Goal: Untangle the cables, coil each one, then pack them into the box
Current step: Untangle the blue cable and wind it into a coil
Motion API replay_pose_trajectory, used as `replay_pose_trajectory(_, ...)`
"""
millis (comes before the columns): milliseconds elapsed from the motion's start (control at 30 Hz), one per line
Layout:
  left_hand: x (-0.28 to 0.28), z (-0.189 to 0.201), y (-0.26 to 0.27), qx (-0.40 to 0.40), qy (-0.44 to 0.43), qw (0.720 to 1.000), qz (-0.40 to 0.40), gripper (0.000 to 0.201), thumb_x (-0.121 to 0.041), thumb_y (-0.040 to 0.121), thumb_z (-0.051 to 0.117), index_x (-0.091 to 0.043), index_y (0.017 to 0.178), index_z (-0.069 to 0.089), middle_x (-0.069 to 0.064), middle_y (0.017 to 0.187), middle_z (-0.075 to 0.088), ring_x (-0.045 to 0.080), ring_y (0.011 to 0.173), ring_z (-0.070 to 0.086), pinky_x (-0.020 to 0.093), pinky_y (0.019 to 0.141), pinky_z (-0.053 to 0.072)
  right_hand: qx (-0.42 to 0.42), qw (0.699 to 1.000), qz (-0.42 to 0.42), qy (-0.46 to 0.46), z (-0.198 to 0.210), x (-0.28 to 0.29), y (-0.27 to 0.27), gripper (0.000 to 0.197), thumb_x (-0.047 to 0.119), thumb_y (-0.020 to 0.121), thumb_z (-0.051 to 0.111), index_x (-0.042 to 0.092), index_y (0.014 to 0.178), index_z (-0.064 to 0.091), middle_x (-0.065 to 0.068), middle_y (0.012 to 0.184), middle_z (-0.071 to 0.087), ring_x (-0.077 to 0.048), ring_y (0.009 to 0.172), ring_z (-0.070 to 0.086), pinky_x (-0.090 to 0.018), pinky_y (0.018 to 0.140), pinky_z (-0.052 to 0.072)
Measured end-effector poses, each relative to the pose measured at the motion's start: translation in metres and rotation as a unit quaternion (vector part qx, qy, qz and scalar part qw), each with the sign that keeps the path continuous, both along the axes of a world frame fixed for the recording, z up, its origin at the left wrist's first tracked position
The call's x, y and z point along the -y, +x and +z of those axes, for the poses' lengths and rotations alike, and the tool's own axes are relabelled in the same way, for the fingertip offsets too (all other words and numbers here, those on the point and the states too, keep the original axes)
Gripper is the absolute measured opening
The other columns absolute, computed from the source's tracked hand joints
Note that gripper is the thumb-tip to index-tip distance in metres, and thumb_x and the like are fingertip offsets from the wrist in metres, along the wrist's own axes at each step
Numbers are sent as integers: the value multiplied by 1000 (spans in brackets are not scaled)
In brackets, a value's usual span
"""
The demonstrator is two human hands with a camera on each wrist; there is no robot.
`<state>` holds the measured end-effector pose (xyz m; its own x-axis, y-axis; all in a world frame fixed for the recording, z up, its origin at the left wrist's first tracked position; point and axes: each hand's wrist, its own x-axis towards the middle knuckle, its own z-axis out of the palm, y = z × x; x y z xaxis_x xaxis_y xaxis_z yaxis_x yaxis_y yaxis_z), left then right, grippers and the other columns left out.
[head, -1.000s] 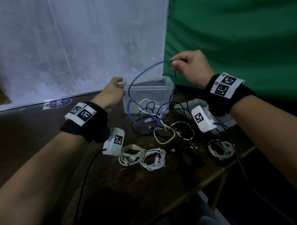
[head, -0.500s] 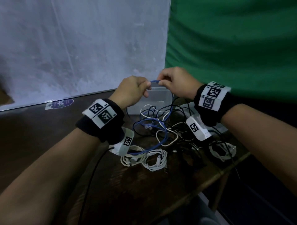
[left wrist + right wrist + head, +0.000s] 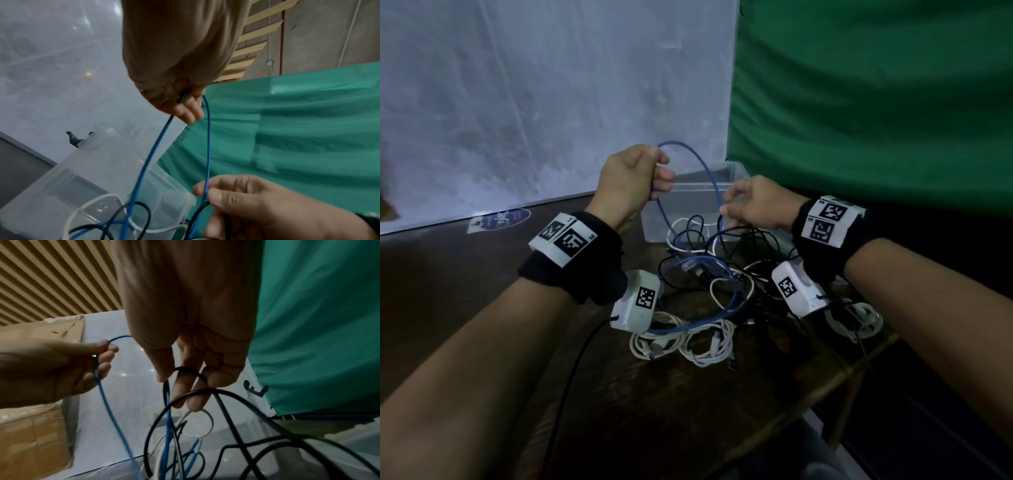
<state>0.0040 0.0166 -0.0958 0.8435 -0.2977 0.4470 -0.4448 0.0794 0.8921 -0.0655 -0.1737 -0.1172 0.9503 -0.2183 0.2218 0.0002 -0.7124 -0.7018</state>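
Observation:
A thin blue cable (image 3: pixel 703 171) arcs up from a tangle of black and white cables (image 3: pixel 726 274) on the dark wooden table (image 3: pixel 688 404). My left hand (image 3: pixel 633 181) is raised and grips the top of the blue loop in its curled fingers (image 3: pixel 185 112). Lower and to the right, my right hand (image 3: pixel 750 209) pinches the same blue cable (image 3: pixel 208 138) between thumb and forefinger (image 3: pixel 218 196). In the right wrist view a black cable (image 3: pixel 191 369) also loops over that hand's fingers. The clear plastic box (image 3: pixel 688 186) stands open just behind both hands.
Two coiled white cables (image 3: pixel 681 342) lie at the front of the tangle, and another white coil (image 3: pixel 856 318) lies near the table's right edge. A white sheet and a green cloth (image 3: pixel 876 102) hang behind the table. A cardboard box (image 3: pixel 30 434) stands at the left.
The hands, close together on the blue cable half a second ago, have parted. The left hand rose, the right dropped toward the tangle, and a blue loop now arcs between them.

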Motion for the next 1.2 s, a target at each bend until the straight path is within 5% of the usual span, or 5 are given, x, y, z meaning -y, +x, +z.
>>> replay_pose_trajectory(167, -8, 12, 2, 82, -69, 994, 18, 29, -18, 101, 38, -20, 80, 57, -7, 63, 63, 6, 56, 57, 17, 53, 42, 5, 999, 42, -31, -5, -6, 8, 7, 23, 90, 62, 23, 91, 68, 2, 69, 65, -8, 65, 58, -27, 76, 50)
replay_pose_trajectory(367, -19, 13, 6, 158, -16, 985, 60, 26, -18, 100, 40, -16, 85, 61, -3, 70, 57, -3, 61, 53, 9, 62, 40, 126, 988, -25, 83, 17, -11, 15, 26, 8, 97, 46, 17, 73, 53, -5, 62, 52, -6, 43, 53, -19, 46, 47)
replay_pose_trajectory(500, -22, 14, 13, 170, -8, 980, 98, 24, -22, 98, 42, -17, 86, 63, -7, 68, 53, -4, 63, 50, 14, 67, 41, 186, 967, 6, 174, 42, -11, 14, 25, 8, 98, 45, 17, 77, 56, -6, 66, 52, -6, 47, 59, -19, 52, 54)
replay_pose_trajectory(1000, -26, 7, 20, 166, -63, 972, 157, 23, -23, 98, 40, -16, 84, 58, -9, 66, 47, -3, 61, 46, 14, 63, 36, -33, 998, -26, -44, 10, 6, 10, 28, 6, 93, 54, 15, 69, 45, -3, 59, 55, -9, 48, 55, -28, 54, 46)
replay_pose_trajectory(1200, -22, -2, 19, 144, 34, 980, 133, 27, -26, 98, 41, -25, 76, 57, -5, 69, 51, 3, 66, 48, 19, 65, 38, 44, 986, -36, 160, 18, -1, 14, 27, 4, 99, 43, 14, 74, 38, -12, 59, 58, -16, 43, 63, -27, 43, 55)
